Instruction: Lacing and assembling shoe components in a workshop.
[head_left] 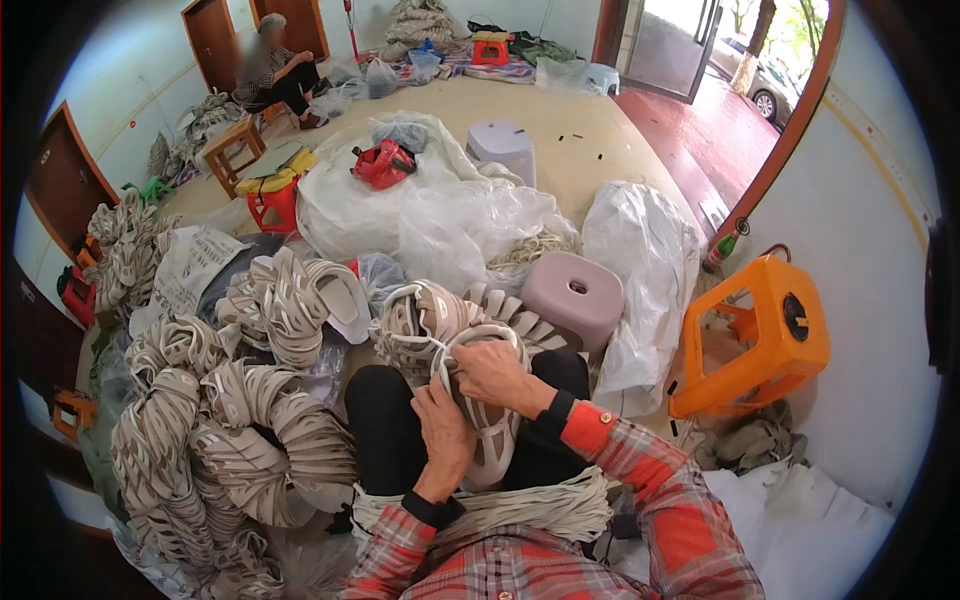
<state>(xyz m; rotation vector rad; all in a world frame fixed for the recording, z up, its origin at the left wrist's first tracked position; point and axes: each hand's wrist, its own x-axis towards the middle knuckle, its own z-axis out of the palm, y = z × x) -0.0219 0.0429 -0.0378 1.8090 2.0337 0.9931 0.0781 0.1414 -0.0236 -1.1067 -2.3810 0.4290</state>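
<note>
A beige and white shoe upper [491, 452] stands between my knees with its toe toward me. My left hand [443, 432] is closed on its left side, fingers at the opening's edge. Just above, my right hand [497, 376] is closed in a pinch at the eyelet edge, where a thin white shoelace [438, 346] shows by the fingertips. Its hold is partly hidden by the fingers. Across my lap lies a thick bundle of pale shoelaces [520, 508]. Beyond my hands sits a stack of more shoe uppers [412, 322].
Nested shoe uppers [160, 440] are heaped at my left. Ahead are a mauve stool [572, 300], plastic sheeting [455, 225] and a red bag [383, 165]. An orange stool [765, 335] stands right, near the open door [670, 45]. Another person [285, 70] sits far left.
</note>
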